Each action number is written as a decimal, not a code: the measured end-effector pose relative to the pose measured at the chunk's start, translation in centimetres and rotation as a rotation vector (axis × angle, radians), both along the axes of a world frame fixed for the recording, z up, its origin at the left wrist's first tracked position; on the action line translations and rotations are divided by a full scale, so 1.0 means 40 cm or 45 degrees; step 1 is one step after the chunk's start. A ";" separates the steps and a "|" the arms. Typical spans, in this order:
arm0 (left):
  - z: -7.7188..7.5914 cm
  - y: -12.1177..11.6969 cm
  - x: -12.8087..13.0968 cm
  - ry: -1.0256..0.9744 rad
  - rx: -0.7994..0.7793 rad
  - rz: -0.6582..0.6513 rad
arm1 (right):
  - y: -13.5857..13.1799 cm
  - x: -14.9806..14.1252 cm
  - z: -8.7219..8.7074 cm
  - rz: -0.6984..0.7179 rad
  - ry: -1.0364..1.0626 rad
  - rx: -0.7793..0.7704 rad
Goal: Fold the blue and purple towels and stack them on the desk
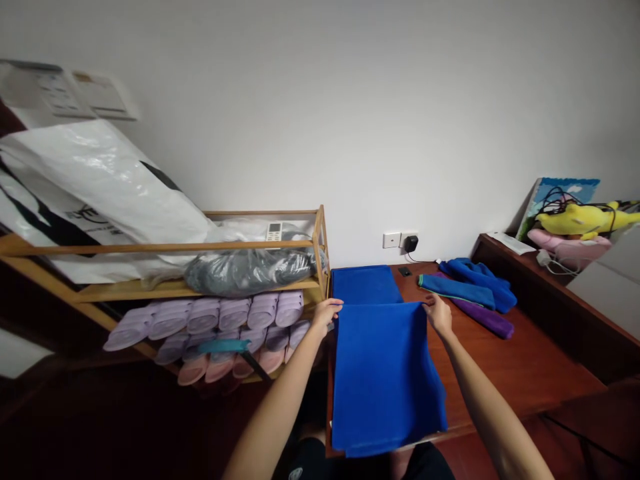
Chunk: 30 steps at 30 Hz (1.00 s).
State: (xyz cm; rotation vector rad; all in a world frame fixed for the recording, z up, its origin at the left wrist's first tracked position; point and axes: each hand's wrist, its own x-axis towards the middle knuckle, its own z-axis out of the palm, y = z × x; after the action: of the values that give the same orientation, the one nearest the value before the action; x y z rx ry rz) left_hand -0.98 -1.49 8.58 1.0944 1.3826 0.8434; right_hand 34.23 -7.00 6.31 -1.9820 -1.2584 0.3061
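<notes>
Left hand: your left hand (327, 313) pinches the far left corner of the blue cloth (385, 373), fingers bent around the edge and pointing inward to the right.
Right hand: your right hand (437, 313) grips the far right corner, fingers curled in a close pinch, wrist bent so the knuckles face away from you.
Forearms: both reach forward from the bottom of the view and lean inward, the left one slanting to the right, the right one to the left; the hands stand level with each other, the cloth's width apart.
Blue cloth: it spans between your hands, its far edge drawn nearly straight, its body spread toward you over the near left end of the wooden table (540, 373); the right side ripples.
Behind it: a folded blue cloth (365, 280) lies flat just past your fingers.
To the right: a green-edged blue cloth (457, 291), a purple cloth (483, 318) and a crumpled blue cloth (483, 275) lie together.
To the left: a wooden rack (240, 247) holds lilac slippers (220, 313) near your left forearm.
</notes>
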 end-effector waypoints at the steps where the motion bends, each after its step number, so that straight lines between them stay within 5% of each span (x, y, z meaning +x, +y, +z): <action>1: -0.007 0.009 0.010 0.018 -0.035 0.021 | 0.015 -0.007 -0.006 -0.011 0.006 -0.024; 8: -0.068 0.042 0.058 0.086 -0.122 0.106 | 0.062 -0.049 -0.073 0.036 0.128 -0.129; 18: -0.193 0.007 0.003 0.516 0.006 0.032 | -0.016 -0.055 -0.183 0.093 0.175 -0.239; 30: -0.237 0.045 0.008 0.804 0.063 -0.099 | 0.047 -0.031 -0.233 0.053 0.264 -0.332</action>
State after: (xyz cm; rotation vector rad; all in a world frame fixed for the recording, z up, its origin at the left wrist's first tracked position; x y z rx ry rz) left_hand -0.67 0.33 -0.90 1.5214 1.8218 0.4876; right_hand 32.97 -5.10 -3.01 -2.0781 -1.1748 0.7093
